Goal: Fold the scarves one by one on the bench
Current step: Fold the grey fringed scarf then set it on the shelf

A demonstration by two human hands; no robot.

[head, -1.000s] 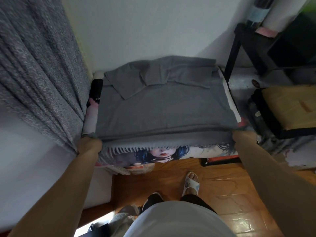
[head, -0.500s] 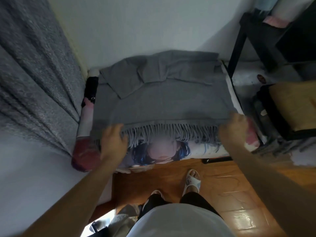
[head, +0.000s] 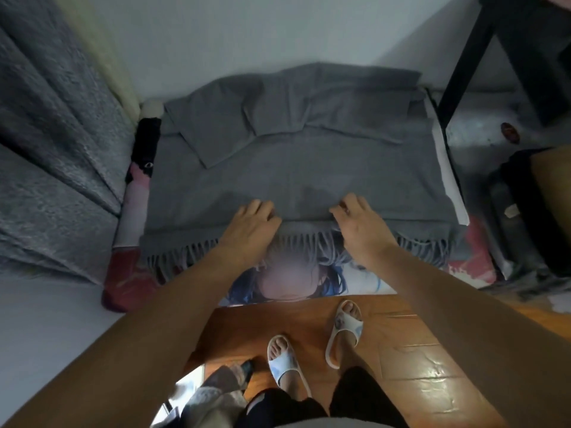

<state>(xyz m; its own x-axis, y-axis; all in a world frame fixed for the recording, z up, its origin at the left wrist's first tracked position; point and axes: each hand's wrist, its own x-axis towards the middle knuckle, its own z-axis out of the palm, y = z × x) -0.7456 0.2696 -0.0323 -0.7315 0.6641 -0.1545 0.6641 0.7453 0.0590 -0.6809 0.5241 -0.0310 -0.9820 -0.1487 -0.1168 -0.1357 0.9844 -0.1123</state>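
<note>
A grey scarf [head: 296, 168] lies spread across the bench [head: 367, 282], which has a printed cover. Its far end is bunched in loose folds against the wall. A doubled layer ends near the front, and a fringe [head: 185, 254] hangs over the bench's front edge. My left hand [head: 251, 227] and my right hand [head: 360, 227] sit close together at the middle of that front fold. Their fingers are curled onto the fold's edge and grip the cloth. The fabric puckers slightly between them.
A grey curtain [head: 55, 168] hangs along the left. A black shelf frame [head: 460, 69] and a dark bag [head: 525, 211] crowd the right end of the bench. A white wall stands behind. My feet in white slippers [head: 344, 325] stand on the wooden floor [head: 411, 356].
Both hands have moved from the scarf's outer front corners inward to the middle of the front edge. The top layer was drawn back, which uncovered the fringe.
</note>
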